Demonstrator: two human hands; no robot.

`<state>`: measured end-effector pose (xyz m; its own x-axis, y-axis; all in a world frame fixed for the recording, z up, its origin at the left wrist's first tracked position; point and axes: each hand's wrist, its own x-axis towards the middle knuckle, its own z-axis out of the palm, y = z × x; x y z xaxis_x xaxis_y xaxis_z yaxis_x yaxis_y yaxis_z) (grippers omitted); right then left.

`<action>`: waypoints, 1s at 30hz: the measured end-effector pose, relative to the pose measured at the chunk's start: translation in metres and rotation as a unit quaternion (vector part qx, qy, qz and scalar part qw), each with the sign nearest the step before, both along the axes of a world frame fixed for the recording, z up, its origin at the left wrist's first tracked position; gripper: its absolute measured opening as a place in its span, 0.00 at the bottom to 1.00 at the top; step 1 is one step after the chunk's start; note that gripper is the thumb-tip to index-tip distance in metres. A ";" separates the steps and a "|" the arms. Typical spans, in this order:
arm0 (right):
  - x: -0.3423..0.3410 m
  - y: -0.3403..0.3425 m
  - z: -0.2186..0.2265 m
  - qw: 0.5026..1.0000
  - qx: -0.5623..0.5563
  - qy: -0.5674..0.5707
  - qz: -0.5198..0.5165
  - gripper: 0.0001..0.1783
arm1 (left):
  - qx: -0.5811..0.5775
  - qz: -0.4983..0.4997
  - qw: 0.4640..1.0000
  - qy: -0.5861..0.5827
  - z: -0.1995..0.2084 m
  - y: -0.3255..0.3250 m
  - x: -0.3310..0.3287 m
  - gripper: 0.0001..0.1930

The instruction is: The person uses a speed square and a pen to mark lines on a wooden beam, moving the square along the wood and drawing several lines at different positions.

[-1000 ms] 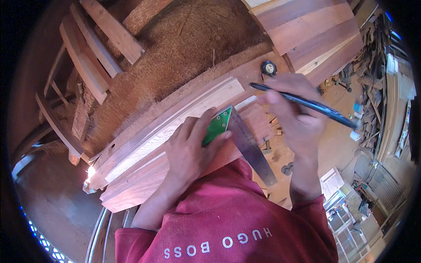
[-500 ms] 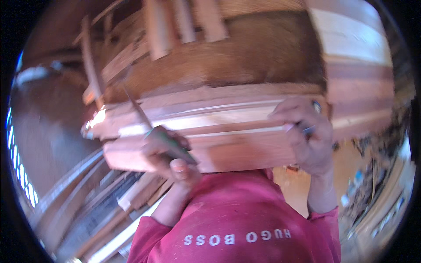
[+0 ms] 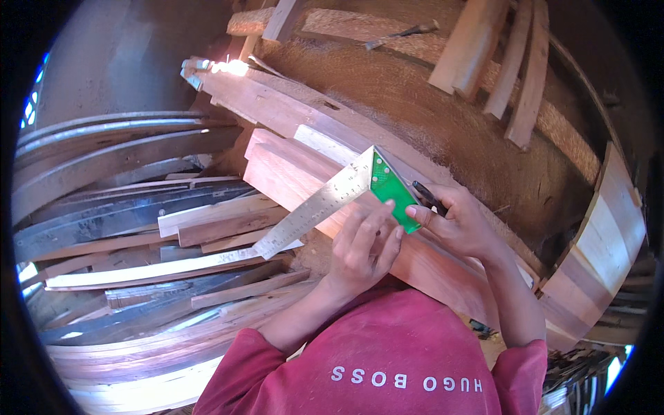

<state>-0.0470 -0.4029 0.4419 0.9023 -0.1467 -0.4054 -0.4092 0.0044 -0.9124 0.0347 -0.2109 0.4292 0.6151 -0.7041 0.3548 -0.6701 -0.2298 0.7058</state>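
Note:
A try square with a steel blade and a green handle (image 3: 393, 196) is held in front of me, its blade slanting down to the left over the planks. My left hand (image 3: 361, 243) has bent fingers against the lower part of the handle, with a fingertip on its green face. The thumb of my right hand (image 3: 456, 220) presses the handle's right edge. A dark pen-like marker (image 3: 430, 198) sticks out between the fingers of that same hand. Beneath both hands lies a thick reddish board (image 3: 443, 270) on a workbench, partly hidden by my arms.
Several wood strips (image 3: 515, 76) jut over the bench's brown surface (image 3: 387, 97) at the far side. A chisel-like tool (image 3: 402, 34) lies at the back. Stacked timber (image 3: 138, 235) fills the left. A striped wood panel (image 3: 595, 242) stands at the right.
My view has turned, so the bench now runs diagonally. The try square has moved from my left hand alone to between both hands. My right hand has come off the board to the handle.

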 end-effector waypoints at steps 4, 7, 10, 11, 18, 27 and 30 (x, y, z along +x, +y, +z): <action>0.035 0.003 -0.038 0.998 0.035 -0.003 0.046 0.12 | 0.011 -0.011 1.000 0.022 -0.007 0.019 0.024 0.16; 0.055 0.008 -0.050 0.997 0.063 0.000 0.052 0.12 | 0.088 -0.005 0.995 -0.053 -0.002 0.016 0.049 0.20; 0.072 0.013 -0.054 0.994 0.088 0.015 0.070 0.10 | 0.152 0.010 0.987 -0.048 -0.006 0.014 0.066 0.25; 0.078 0.014 -0.054 0.990 0.103 0.043 0.085 0.09 | 0.171 0.013 0.984 -0.042 -0.010 0.016 0.070 0.28; 0.111 0.018 -0.051 0.984 0.118 0.060 0.122 0.06 | 0.196 0.038 0.980 -0.006 -0.020 0.019 0.081 0.35; 0.126 0.019 -0.055 0.984 0.053 0.043 0.163 0.06 | 0.212 0.090 0.973 0.010 -0.023 0.015 0.082 0.31; 0.124 0.020 -0.055 0.983 0.079 0.068 0.149 0.07 | 0.210 0.092 0.973 0.017 -0.023 0.014 0.081 0.29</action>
